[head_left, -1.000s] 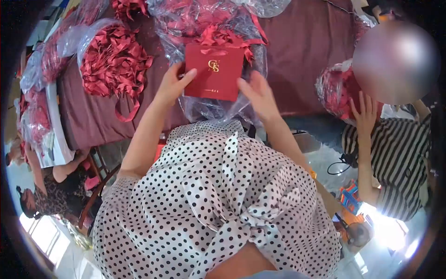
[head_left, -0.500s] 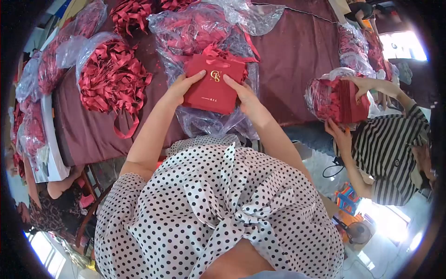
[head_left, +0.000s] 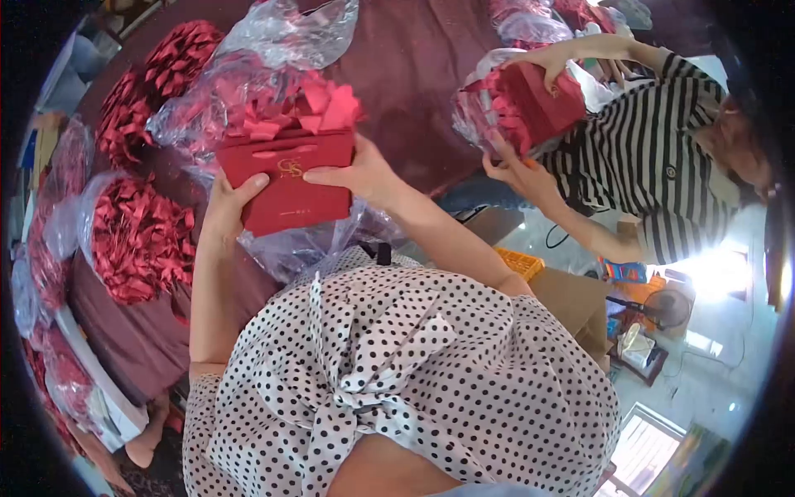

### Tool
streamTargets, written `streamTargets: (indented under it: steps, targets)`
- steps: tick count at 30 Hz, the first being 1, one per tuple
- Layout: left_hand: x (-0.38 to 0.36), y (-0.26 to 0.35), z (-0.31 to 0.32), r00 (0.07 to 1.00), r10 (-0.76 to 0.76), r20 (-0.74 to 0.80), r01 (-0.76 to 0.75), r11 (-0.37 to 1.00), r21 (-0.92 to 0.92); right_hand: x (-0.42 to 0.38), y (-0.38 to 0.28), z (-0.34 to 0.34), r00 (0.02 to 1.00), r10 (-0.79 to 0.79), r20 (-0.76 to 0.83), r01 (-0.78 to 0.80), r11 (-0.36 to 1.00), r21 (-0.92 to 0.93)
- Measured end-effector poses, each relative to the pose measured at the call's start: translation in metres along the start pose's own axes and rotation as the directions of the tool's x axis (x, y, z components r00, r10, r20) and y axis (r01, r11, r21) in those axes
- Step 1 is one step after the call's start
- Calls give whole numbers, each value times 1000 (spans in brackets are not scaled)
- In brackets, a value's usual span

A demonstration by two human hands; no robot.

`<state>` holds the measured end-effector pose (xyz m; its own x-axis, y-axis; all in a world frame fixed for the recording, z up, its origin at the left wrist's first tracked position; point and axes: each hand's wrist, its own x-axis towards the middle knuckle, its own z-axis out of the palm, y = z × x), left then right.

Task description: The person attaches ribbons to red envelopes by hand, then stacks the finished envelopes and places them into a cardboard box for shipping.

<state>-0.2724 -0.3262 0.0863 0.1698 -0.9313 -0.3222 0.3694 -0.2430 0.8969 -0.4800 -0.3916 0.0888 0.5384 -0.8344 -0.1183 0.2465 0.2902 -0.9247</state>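
Between my two hands is a stack of red gift bags with a gold logo on the front. My left hand grips its left side, thumb lying on the front. From the right, my right hand clasps it with the thumb near the logo. Blurred red ribbons fan out above the top edge. Beneath and behind the bags lies crumpled clear plastic. The fingers behind the stack are hidden.
A dark red cloth covers the table. Plastic-wrapped bundles of red ribbon lie at the left. On the right, a person in a striped shirt holds another wrapped red bundle. A cardboard box and a fan stand lower right.
The view has turned, so the table and the other person appear further left. Both my hands keep hold of the bags, now more upright, with ribbons spread above the top edge.
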Motion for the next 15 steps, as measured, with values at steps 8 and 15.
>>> streamTargets:
  steps: [8, 15]
  targets:
    - [78, -12, 53, 881, -22, 472, -115, 959, 259, 4, 7, -161, 814, -195, 548, 370, -553, -747]
    - [127, -96, 77, 917, -263, 300, 275, 961, 0, -6, 82, -186, 917, -395, -65, 203, 599, -775]
